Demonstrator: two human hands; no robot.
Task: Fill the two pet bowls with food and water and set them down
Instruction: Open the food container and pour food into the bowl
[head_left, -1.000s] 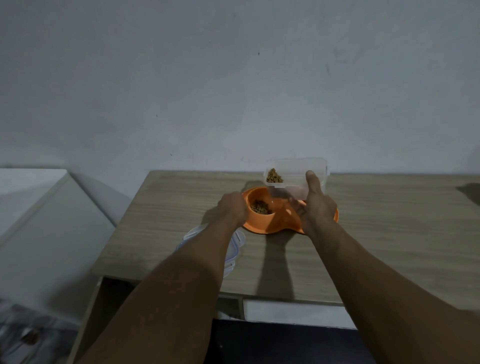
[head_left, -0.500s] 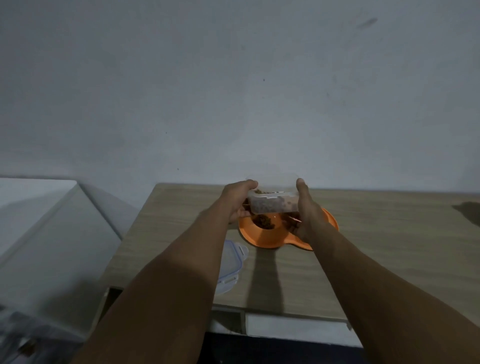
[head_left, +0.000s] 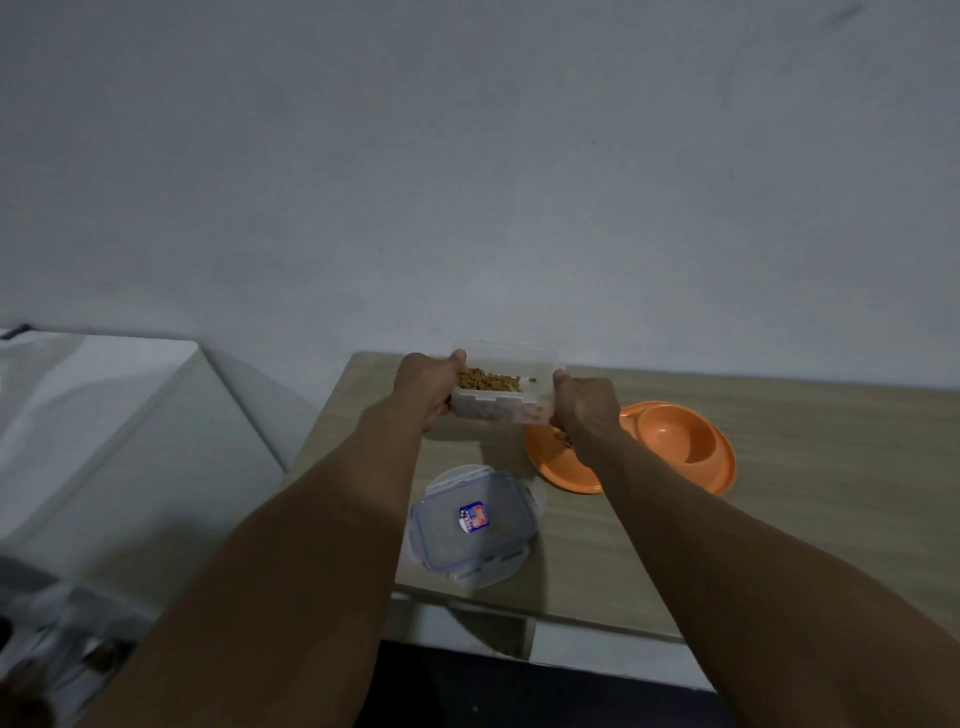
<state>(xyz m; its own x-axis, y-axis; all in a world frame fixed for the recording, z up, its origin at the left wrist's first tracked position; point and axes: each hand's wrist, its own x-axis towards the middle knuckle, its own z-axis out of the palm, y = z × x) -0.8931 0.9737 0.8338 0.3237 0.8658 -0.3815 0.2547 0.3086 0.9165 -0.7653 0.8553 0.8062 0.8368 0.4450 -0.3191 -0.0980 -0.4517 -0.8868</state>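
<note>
Food container (head_left: 501, 395) is clamped between left hand (head_left: 426, 387) and right hand (head_left: 587, 410); orange bowls (head_left: 670, 441) seemingly just beneath right.

A clear rectangular plastic container (head_left: 501, 397), open-topped and partly filled with brown kibble (head_left: 488, 380), is held level above the table, just left of an orange double pet bowl (head_left: 670, 449). The bowl's right well is seen empty; its left well is largely hidden. The container's lid (head_left: 470, 522) is laid flat nearer the table's front edge
</note>
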